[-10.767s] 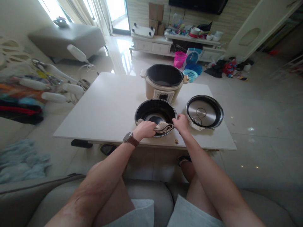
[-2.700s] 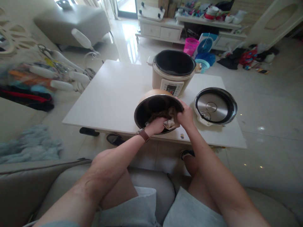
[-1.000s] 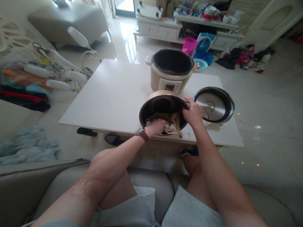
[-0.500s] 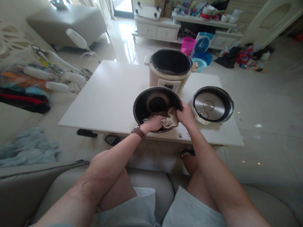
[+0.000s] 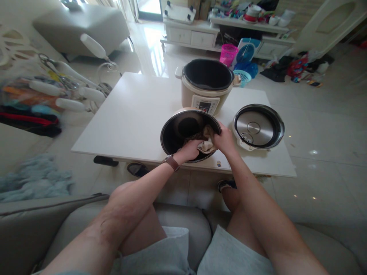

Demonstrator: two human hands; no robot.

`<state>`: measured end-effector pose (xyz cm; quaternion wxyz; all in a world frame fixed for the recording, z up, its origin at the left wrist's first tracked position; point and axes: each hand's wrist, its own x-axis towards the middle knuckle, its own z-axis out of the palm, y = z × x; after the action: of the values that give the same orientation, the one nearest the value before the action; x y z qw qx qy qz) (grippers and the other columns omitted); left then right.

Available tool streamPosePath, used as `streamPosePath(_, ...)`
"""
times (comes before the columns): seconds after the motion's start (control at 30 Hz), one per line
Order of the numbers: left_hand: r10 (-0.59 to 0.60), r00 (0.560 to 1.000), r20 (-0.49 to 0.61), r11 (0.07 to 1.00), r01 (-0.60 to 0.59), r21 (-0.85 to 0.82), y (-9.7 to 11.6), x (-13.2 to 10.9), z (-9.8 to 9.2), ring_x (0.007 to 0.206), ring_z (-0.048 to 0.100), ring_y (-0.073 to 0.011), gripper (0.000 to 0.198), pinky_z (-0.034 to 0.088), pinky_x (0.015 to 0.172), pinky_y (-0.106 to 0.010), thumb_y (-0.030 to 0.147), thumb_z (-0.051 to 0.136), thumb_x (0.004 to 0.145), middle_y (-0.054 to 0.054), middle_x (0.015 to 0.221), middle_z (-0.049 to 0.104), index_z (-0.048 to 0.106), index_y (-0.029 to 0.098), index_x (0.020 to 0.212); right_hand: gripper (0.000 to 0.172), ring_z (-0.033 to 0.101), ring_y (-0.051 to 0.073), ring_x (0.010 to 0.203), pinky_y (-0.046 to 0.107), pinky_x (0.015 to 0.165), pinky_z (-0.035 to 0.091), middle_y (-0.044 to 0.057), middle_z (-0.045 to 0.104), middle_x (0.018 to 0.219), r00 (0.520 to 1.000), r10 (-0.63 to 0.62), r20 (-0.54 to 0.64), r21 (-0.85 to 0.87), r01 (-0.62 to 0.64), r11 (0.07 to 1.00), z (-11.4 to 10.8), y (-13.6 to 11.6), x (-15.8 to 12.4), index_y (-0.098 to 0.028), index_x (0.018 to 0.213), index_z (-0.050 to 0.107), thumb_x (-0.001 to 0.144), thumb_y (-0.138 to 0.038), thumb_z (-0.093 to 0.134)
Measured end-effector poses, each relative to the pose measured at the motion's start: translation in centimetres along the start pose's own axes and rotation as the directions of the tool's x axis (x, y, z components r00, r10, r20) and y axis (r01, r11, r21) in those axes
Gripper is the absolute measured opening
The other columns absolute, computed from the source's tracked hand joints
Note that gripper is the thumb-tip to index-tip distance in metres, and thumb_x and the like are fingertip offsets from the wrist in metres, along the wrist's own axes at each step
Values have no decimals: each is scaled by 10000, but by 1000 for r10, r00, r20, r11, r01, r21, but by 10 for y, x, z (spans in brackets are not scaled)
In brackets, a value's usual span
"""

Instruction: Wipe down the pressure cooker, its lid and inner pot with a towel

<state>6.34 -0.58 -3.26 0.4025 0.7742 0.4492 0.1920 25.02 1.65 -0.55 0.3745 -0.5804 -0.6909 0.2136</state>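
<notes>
A dark inner pot (image 5: 172, 131) is tilted toward me near the front edge of the white table. My left hand (image 5: 189, 150), with a brown-strapped watch on its wrist, reaches inside the pot and is closed on a beige cloth (image 5: 208, 146). At the pot's right rim my right hand (image 5: 224, 138) is closed around the edge; its fingertips are hidden inside. Behind the pot stands the beige body of an electric pressure cooker (image 5: 189, 93), uncovered, its cavity dark. Its lid (image 5: 254, 128) lies underside up to the right of my right hand.
The white table (image 5: 120, 114) carries the cooker parts. Beyond it, a pink basket (image 5: 228, 53) and a light blue basket (image 5: 242, 77) stand on the tiled floor. A lamp (image 5: 71, 72) with white arms is at the left. A grey sofa (image 5: 183, 217) is under my legs.
The pot has tipped slightly more toward me. My left hand has shifted a little right with the cloth inside the pot, while my right hand keeps its grip on the rim.
</notes>
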Motion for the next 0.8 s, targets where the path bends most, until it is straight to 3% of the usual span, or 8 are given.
streamPosePath(0.13,-96,985,142,961,55,270,2,-7,-15,1277,731,-278,445,532,1124,-364,53,575,899,-97,1287,811,832,255,1202,639,710,336,1305,493,1160,550,83,785,1363,1000,7,8,-33,-7,999,-13,-9,1,-197,1381,732,779,-142,524)
streamPosePath(0.3,-145,973,178,901,56,431,5,-9,-15,1227,757,-262,469,561,1052,-328,59,565,897,-85,1238,824,839,300,1193,611,714,359,1295,518,1161,535,106,789,1350,1000,15,20,-209,-11,978,-37,-28,2,-212,1376,753,811,-133,534)
streamPosePath(0.53,-124,978,169,911,44,411,4,-5,-12,1262,743,-263,493,552,1064,-313,78,560,909,-82,1294,810,816,286,1275,588,722,362,1265,515,1122,561,94,805,1310,998,45,-41,-211,-53,976,-31,-15,-1,-223,1362,755,818,-174,540)
streamPosePath(0.8,-140,986,93,944,105,313,4,-3,-16,1321,709,-243,543,519,1131,-296,40,571,890,-89,1350,788,784,243,1346,685,717,388,1270,515,1069,584,110,800,1318,997,82,-8,-120,-82,989,-17,-10,-1,-234,1412,707,755,-132,544)
